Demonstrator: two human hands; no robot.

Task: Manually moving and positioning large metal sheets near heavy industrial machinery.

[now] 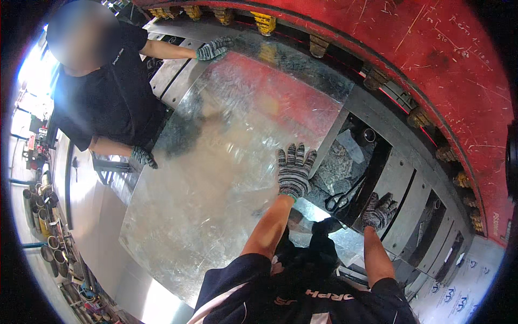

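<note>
A large shiny metal sheet lies across the machine's bed, reflecting the red panel above it. My left hand, in a grey and black knitted glove, rests flat on the sheet near its right edge, fingers spread. My right hand, gloved alike, is open with its fingers apart on the slatted metal bed, off the sheet. Between my hands a pair of black-handled scissors lies in a recess. Across the sheet, a co-worker's gloved hands touch its far edge and left edge.
A red machine beam arches over the far side, with several yellow and brown clamps beneath it. The recess holds crumpled grey material and a round object. A co-worker stands at left; tubes fill a rack there.
</note>
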